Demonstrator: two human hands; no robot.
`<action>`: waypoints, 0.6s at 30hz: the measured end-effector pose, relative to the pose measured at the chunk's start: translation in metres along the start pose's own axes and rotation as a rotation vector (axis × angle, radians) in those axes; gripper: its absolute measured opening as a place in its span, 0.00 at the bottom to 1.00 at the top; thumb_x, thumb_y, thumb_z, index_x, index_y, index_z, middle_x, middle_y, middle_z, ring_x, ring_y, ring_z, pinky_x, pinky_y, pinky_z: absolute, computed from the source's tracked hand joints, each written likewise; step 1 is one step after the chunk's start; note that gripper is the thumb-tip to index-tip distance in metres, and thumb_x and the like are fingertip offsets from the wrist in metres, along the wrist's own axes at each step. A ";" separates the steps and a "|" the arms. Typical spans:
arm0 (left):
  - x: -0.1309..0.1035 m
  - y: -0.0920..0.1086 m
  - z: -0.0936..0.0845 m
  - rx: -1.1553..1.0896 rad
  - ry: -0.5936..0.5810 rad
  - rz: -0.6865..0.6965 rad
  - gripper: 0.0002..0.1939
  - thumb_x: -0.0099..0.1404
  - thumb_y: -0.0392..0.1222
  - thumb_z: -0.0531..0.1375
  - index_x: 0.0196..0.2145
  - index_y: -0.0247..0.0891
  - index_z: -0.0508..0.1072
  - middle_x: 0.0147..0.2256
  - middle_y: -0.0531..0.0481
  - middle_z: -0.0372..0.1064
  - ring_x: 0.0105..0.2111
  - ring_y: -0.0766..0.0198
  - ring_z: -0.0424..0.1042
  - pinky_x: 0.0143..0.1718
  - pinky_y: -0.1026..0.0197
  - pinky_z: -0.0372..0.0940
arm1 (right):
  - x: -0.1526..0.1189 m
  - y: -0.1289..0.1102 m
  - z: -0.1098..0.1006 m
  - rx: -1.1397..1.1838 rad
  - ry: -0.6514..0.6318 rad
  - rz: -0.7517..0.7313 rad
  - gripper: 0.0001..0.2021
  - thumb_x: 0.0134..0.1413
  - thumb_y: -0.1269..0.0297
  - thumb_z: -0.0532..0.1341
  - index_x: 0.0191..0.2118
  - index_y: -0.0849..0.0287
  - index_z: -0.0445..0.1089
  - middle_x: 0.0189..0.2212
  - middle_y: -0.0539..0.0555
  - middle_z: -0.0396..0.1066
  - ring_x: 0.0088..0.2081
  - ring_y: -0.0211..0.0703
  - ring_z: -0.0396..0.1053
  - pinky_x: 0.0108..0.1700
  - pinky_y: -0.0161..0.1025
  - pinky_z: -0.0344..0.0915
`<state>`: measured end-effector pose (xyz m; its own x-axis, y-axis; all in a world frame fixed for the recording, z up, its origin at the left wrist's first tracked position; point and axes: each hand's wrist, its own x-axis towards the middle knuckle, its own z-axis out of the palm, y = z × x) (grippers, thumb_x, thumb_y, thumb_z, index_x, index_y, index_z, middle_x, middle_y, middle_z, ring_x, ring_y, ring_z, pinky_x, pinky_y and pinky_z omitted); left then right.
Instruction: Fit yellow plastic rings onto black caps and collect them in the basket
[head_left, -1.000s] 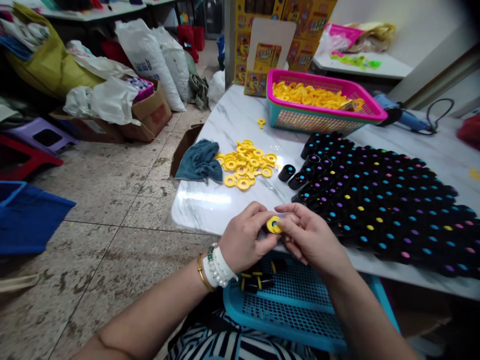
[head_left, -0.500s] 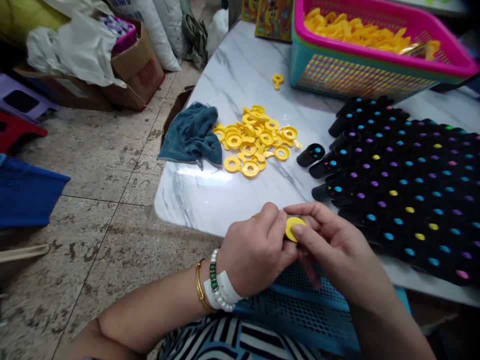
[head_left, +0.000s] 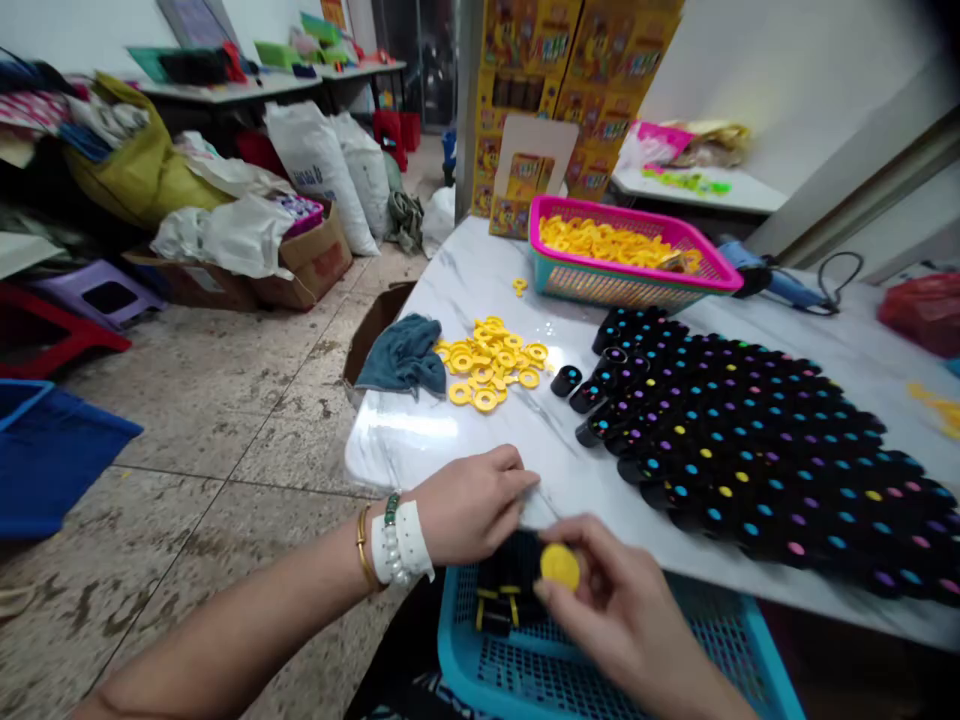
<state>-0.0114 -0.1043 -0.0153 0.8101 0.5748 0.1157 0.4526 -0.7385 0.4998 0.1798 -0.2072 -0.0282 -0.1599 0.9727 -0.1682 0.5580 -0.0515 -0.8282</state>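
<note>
My right hand (head_left: pixel 619 605) pinches a black piece with a round yellow cap (head_left: pixel 559 567) above a blue basket (head_left: pixel 459 655). Inside that basket lie several black pieces with yellow edges (head_left: pixel 496 600). My left hand (head_left: pixel 474 505) is over the table's front edge, its fingers bent together and pointing right; whether anything is between them is hidden. Yellow rings with tabs (head_left: pixel 487 365) form a loose pile on the marble-patterned table (head_left: pixel 405 450). To the right stand many black cylinders (head_left: pixel 735 430) with coloured dots on top.
A teal cloth (head_left: pixel 405 355) lies left of the yellow pile. Behind stands a pink-rimmed basket (head_left: pixel 637 225) full of yellow pieces, with stacked yellow boxes (head_left: pixel 592 110) beyond. A blue tool (head_left: pixel 791 288) with a cord lies at the back right.
The view has tilted up. My hands have come apart; the right hand has kept the yellow-capped piece and is now over the blue basket, where black pieces show.
</note>
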 end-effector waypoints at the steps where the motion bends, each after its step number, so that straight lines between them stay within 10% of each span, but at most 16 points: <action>1: 0.006 -0.003 -0.004 0.007 0.028 -0.035 0.16 0.66 0.37 0.53 0.50 0.35 0.68 0.40 0.46 0.66 0.37 0.62 0.71 0.40 0.60 0.69 | -0.009 0.005 0.002 -0.081 -0.056 -0.013 0.11 0.54 0.64 0.61 0.44 0.56 0.67 0.18 0.42 0.58 0.20 0.35 0.61 0.23 0.31 0.55; 5: 0.061 -0.016 -0.012 0.166 0.232 -0.210 0.21 0.66 0.46 0.55 0.55 0.35 0.65 0.46 0.42 0.65 0.41 0.56 0.70 0.40 0.55 0.68 | -0.033 0.021 0.004 -0.345 -0.265 0.076 0.14 0.52 0.66 0.60 0.47 0.59 0.68 0.18 0.45 0.65 0.21 0.39 0.66 0.24 0.33 0.56; 10: 0.126 -0.027 -0.008 0.276 0.198 -0.262 0.18 0.63 0.48 0.58 0.50 0.40 0.69 0.46 0.43 0.63 0.39 0.57 0.71 0.35 0.57 0.66 | -0.030 0.008 -0.001 -0.370 -0.181 -0.066 0.15 0.59 0.64 0.58 0.52 0.57 0.68 0.26 0.50 0.72 0.26 0.41 0.71 0.29 0.35 0.63; 13: 0.115 -0.023 -0.012 0.287 0.218 -0.236 0.13 0.61 0.41 0.59 0.45 0.40 0.70 0.45 0.45 0.64 0.37 0.59 0.70 0.34 0.59 0.65 | -0.013 -0.010 -0.005 -0.313 0.014 -0.276 0.12 0.62 0.64 0.56 0.49 0.58 0.70 0.29 0.53 0.72 0.28 0.41 0.71 0.32 0.36 0.66; 18: 0.033 -0.013 -0.020 0.222 0.348 -0.273 0.11 0.60 0.37 0.58 0.42 0.37 0.66 0.40 0.46 0.67 0.35 0.61 0.69 0.36 0.59 0.65 | 0.054 -0.032 -0.008 -0.485 0.415 -0.423 0.12 0.62 0.67 0.55 0.47 0.63 0.72 0.42 0.60 0.72 0.40 0.47 0.72 0.42 0.43 0.69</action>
<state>0.0021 -0.0685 -0.0005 0.4952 0.8136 0.3047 0.7304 -0.5798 0.3610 0.1598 -0.1507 -0.0060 -0.1743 0.8975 0.4052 0.8273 0.3566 -0.4341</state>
